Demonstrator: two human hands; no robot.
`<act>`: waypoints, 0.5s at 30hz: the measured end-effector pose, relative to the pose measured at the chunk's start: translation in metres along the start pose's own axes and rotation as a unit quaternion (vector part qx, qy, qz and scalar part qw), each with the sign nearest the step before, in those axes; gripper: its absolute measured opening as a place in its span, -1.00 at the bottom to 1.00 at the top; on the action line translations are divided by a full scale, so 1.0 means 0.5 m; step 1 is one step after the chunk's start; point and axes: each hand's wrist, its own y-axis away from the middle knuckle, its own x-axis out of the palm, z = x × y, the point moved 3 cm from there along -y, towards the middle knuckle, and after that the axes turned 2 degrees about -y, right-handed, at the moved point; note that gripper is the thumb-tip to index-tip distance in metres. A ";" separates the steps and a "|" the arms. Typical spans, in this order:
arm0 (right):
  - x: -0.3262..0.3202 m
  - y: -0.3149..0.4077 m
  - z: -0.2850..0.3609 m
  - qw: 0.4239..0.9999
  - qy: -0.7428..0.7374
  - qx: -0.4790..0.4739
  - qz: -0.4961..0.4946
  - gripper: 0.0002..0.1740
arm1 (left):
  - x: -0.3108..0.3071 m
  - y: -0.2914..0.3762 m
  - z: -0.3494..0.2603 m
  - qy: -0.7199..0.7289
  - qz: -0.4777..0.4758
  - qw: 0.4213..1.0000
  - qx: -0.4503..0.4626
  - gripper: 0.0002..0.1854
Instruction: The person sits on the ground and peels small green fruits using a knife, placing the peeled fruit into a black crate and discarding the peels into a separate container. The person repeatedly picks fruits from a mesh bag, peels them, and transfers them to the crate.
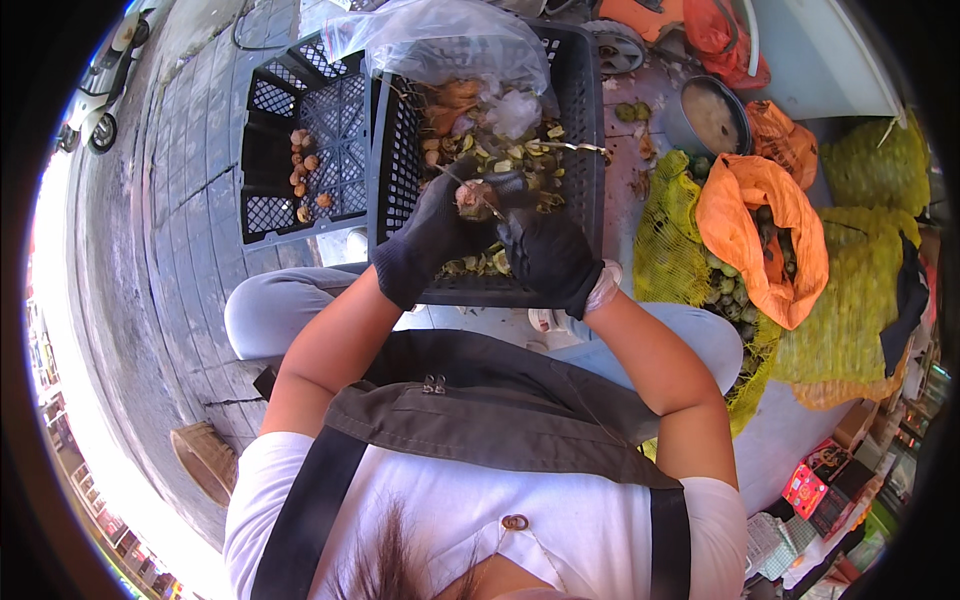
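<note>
Both hands wear dark knit gloves and work over a black plastic crate (pixel 585 225). My left hand (pixel 442 214) grips a walnut (pixel 472 196) with a rough, brownish shell and a bit of green at its lower side. My right hand (pixel 551 251) is closed on a thin metal blade (pixel 489 208), which crosses in front of the nut; the handle is hidden in the glove. Below the hands, cut pieces of green walnut husk (pixel 510 157) fill the crate. A clear plastic bag (pixel 465 45) drapes over its far end.
To the left, a second black crate (pixel 345 150) holds several shelled-looking walnuts (pixel 300 165). On the right stand a bucket of murky liquid (pixel 709 120), an orange sack (pixel 720 217) and yellow mesh bags (pixel 667 225) with green walnuts (pixel 727 289). A thin metal strip (pixel 574 147) lies across the husk crate's right side.
</note>
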 end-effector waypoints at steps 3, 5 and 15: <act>0.008 -0.001 0.002 0.999 -0.020 -0.017 0.030 -0.83 | -0.020 0.019 -0.016 -0.406 0.019 0.896 0.180 -0.39; 0.019 0.008 0.010 0.998 0.038 -0.012 0.048 -0.83 | -0.056 0.007 -0.005 -0.561 0.024 0.789 0.249 -0.29; 0.032 0.002 -0.019 0.994 0.050 0.080 0.053 -0.81 | -0.055 -0.053 0.033 -0.355 0.010 0.914 0.197 -0.49</act>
